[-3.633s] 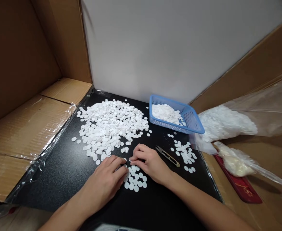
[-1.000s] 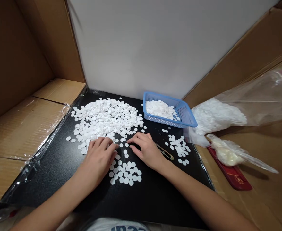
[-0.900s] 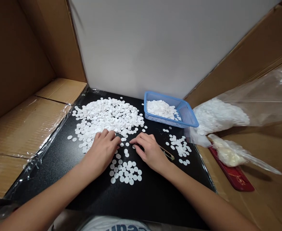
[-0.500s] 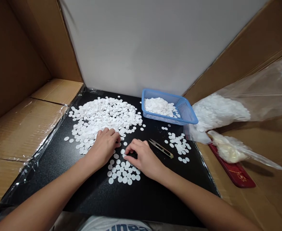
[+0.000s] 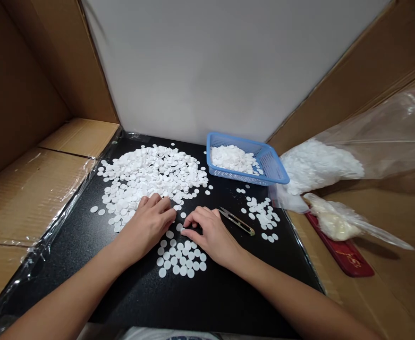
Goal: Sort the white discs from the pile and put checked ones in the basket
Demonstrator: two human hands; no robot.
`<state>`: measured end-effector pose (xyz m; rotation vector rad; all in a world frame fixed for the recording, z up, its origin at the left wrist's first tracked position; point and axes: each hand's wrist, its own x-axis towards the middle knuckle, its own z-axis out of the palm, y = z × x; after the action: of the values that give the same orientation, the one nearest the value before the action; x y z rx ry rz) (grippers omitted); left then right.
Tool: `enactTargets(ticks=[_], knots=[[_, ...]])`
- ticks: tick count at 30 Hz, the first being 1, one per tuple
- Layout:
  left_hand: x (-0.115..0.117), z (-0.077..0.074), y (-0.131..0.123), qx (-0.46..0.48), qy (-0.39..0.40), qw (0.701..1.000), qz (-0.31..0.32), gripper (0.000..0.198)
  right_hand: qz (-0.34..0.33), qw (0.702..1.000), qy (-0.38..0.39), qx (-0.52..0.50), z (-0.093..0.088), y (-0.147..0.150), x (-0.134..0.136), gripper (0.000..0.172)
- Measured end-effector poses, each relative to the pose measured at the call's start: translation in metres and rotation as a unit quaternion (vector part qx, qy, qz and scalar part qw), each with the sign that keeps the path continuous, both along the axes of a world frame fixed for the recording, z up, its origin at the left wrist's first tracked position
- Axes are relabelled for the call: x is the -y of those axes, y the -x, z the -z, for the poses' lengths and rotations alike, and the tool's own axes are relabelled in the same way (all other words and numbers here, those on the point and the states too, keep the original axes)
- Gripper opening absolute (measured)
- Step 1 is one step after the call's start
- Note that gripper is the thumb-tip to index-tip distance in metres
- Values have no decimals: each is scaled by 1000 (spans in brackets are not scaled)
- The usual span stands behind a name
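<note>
My left hand [image 5: 150, 219] is at the near edge of a wide heap of white round discs [image 5: 157, 167]. Its fingers curl in with thumb and forefinger together; whatever is between them is hidden. Just to the right, my right hand [image 5: 210, 231] is bent in a C shape, thumb and forefinger tips close together on the edge of a small white disc. Another white disc [image 5: 179, 227] lies by those fingertips. Below both hands, a loose group of flat white discs [image 5: 183, 260] is spread mostly in one layer on the black tabletop [image 5: 139, 297].
Thread snips [image 5: 237, 221] lie right of my right hand, beside a small cluster of white pieces [image 5: 264, 212]. A blue basket [image 5: 281, 177] holding discs stands behind. Farther right are a filled clear bag [image 5: 320, 165], a smaller bag [image 5: 334, 219] and a red object [image 5: 356, 264]. Cardboard [image 5: 51, 184] flanks the table.
My left hand has drawn slightly nearer, its thumb and forefinger closing together away from the heap. My right hand has stayed almost in place. The whole view has shifted a little.
</note>
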<state>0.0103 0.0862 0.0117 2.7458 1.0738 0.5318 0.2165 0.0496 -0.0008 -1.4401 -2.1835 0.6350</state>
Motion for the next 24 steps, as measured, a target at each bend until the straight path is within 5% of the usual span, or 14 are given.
enactTargets(ticks=[8, 11, 14, 24], knots=[[-2, 0, 3, 34, 75, 997, 0, 21, -16, 999, -39, 19, -4, -10, -2, 14], [4, 2, -6, 26, 71, 997, -7, 11, -78, 990, -96, 61, -7, -19, -2, 12], [8, 4, -12, 15, 81, 997, -11, 5, -146, 984, -74, 63, -11, -27, -4, 9], [6, -5, -13, 122, 212, 969, -38, 14, -6, 999, -47, -14, 5, -28, -16, 8]])
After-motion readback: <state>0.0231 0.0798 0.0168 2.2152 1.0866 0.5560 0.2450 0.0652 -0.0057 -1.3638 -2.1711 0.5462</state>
